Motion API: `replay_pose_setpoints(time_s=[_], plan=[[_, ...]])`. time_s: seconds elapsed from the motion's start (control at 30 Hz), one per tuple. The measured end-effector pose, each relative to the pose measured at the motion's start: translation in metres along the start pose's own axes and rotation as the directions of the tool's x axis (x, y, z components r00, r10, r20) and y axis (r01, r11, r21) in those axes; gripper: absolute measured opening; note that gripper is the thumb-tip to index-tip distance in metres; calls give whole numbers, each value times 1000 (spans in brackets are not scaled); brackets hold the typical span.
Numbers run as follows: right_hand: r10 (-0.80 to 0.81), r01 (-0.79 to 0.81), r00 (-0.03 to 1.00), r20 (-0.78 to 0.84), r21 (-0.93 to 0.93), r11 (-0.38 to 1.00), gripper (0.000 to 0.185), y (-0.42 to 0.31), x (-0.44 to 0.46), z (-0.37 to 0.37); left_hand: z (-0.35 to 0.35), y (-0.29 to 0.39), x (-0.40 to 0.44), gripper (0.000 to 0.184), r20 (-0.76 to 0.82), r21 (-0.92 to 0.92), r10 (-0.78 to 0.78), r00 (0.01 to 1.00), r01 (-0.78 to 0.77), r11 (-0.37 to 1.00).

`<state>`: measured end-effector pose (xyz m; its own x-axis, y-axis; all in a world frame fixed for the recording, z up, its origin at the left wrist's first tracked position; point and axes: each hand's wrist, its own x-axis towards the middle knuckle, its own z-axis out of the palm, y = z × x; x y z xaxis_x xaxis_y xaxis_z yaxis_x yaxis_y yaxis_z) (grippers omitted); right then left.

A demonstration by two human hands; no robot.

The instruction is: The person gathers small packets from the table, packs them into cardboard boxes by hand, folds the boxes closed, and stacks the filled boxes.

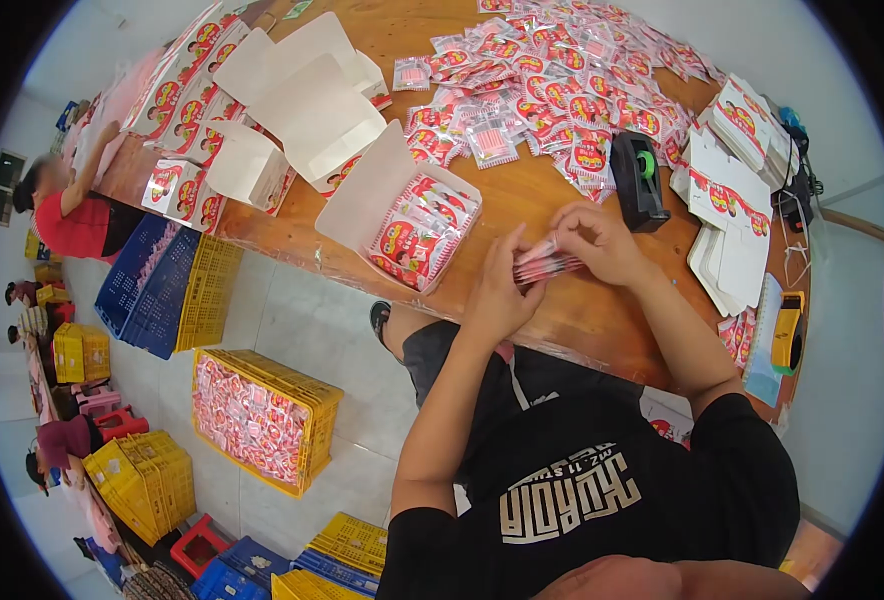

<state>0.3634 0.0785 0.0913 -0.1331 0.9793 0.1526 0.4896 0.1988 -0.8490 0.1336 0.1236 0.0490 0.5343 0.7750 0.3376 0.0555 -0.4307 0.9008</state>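
Observation:
Between my two hands is a small stack of candy packets (542, 264), red and pink in clear wrappers. My left hand (505, 285) closes around its left side, and my right hand (594, 240) pinches its right end. Just left of them sits an open white box (362, 205) with candy packets (424, 232) laid inside and its lid folded back. A large heap of the same packets (562, 85) spreads over the far side of the wooden table (522, 195). Near my right hand stands a black tape dispenser (639, 185) with green tape.
More open boxes (312, 115) and printed boxes (187, 195) line the table's left. Flat cartons (727, 200) are stacked at right, beside a yellow tool (787, 330). On the floor, a yellow crate (312, 440) holds packets, near blue crates (152, 280). Other people (67, 220) work at left.

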Motion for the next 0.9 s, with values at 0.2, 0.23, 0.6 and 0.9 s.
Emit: replay_pose_setpoints(time_s=[0.2,0.23,0.6,0.9], plan=[[172,-96,939,-297,253,963,14,8,-13,-1,-4,2,2,71,13,115,8,1000,-10,993],[162,-40,923,-349,330,943,17,15,-12,4,-3,3,1,69,1,78,-5,1000,5,997],[307,-348,925,-225,-172,922,14,-29,28,-31,-6,12,2,59,-26,101,-23,999,26,995],[209,-100,978,-16,-911,400,89,46,164,-146,-9,18,5,38,45,33,-116,992,114,993]])
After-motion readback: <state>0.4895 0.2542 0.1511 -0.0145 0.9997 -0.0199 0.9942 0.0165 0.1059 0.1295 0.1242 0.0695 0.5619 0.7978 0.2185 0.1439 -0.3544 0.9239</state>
